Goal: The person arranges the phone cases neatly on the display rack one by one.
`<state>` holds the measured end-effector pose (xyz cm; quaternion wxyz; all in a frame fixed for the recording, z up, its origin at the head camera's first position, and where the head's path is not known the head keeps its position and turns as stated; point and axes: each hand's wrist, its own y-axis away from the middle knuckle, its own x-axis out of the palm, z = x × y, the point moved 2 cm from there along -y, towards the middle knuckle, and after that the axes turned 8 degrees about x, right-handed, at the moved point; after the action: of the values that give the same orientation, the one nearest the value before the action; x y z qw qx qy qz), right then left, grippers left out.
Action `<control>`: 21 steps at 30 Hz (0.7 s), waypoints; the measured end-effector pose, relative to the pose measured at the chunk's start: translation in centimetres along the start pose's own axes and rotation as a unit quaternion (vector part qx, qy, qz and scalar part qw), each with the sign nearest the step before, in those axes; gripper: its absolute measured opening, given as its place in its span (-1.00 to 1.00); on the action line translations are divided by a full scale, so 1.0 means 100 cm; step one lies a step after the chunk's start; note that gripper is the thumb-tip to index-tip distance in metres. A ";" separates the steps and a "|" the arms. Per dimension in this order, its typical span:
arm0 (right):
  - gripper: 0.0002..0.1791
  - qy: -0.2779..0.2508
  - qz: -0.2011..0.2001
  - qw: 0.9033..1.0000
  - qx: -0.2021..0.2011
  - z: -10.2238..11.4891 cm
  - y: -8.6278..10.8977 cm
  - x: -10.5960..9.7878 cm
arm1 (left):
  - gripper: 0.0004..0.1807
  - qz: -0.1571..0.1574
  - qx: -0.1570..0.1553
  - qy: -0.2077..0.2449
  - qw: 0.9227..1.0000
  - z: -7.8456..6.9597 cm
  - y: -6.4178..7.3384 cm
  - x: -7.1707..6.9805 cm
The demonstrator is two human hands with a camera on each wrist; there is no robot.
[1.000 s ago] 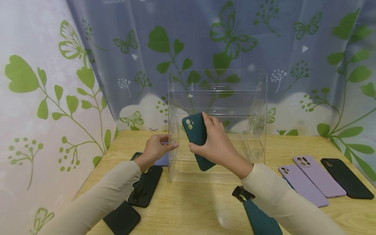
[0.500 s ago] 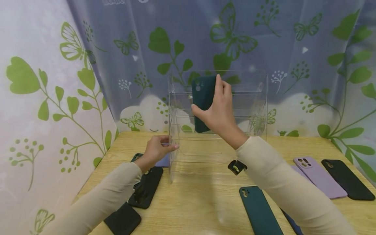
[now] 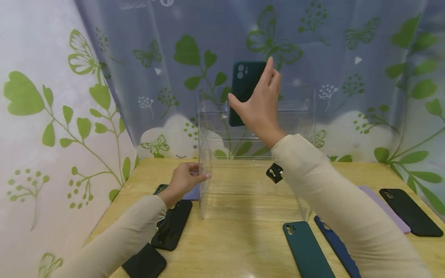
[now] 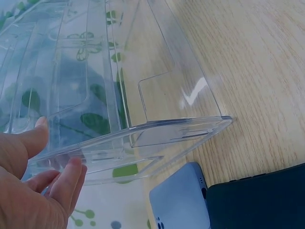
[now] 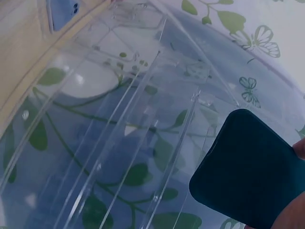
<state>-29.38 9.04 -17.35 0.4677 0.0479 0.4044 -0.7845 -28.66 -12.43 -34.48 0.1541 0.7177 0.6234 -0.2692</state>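
Observation:
In the head view, my right hand (image 3: 261,106) grips a dark green phone case (image 3: 246,87) by its two long sides, thumb on one and fingers on the other. The case is upright, its camera cutouts at the top, in front of and above the upper tiers of a clear acrylic display rack (image 3: 205,193). At the rack's left side my left hand (image 3: 184,179) pinches the side panel between thumb and fingers, as the left wrist view also shows. The case's lower end (image 5: 248,167) fills the right of the right wrist view, near the rack's tier edges.
A green case (image 3: 307,249) and a blue case (image 3: 337,247) lie at the front right. Beyond my right sleeve are a lilac case (image 3: 386,210) and a black case (image 3: 411,212). Dark cases (image 3: 175,226) and a blue-violet case (image 3: 192,192) lie left of the rack.
My right hand has lifted the green case from low in front of the rack to its top, straightening it from a tilt. My left hand has stayed on the side panel.

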 end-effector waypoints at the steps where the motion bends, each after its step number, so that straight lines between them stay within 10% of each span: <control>1: 0.20 0.001 -0.002 1.000 -0.002 0.001 -0.002 0.000 | -0.35 -0.001 -0.001 -0.003 1.000 0.001 0.001 -0.001; 21: 0.12 -0.002 -0.043 0.999 -0.001 0.003 -0.031 0.013 | -0.36 0.004 0.004 -0.005 1.000 0.000 0.001 -0.002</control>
<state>-32.35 8.66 -15.87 0.4344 0.0279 0.4061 -0.8035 -28.56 -12.60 -34.34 0.1554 0.7198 0.6183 -0.2746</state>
